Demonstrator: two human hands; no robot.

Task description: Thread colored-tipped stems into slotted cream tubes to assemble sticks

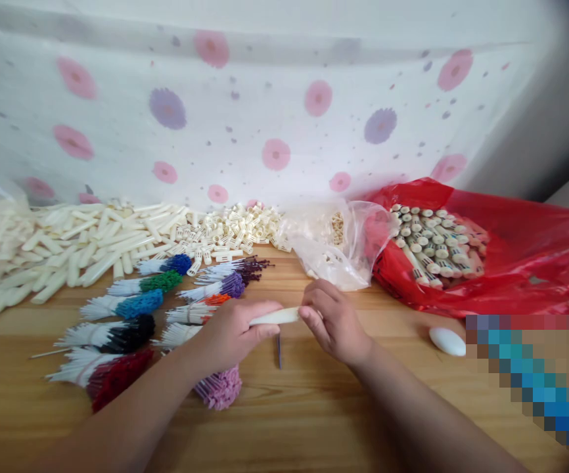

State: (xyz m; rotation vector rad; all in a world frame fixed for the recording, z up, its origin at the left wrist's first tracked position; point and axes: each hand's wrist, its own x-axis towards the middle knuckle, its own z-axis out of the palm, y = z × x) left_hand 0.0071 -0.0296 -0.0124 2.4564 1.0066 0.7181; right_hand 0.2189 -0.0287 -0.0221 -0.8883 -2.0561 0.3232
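Observation:
My left hand [232, 332] is closed round a cream plastic pen barrel [277, 316], held level over the wooden table [314, 407]. My right hand [336, 322] pinches the barrel's right end with closed fingers. A thin dark refill [279, 349] hangs or lies just below the barrel, between the two hands. Bundles of coloured refills [136, 305] lie to the left of my left hand, and a pink bundle [220, 387] lies under my left wrist.
Heaps of cream barrels [68, 246] and small cream caps [225, 230] line the back edge. A clear bag [334, 243] and a red bag of pen parts [437, 246] sit at back right. A white oval object [447, 341] lies at right. A flowered cloth [265, 112] hangs behind.

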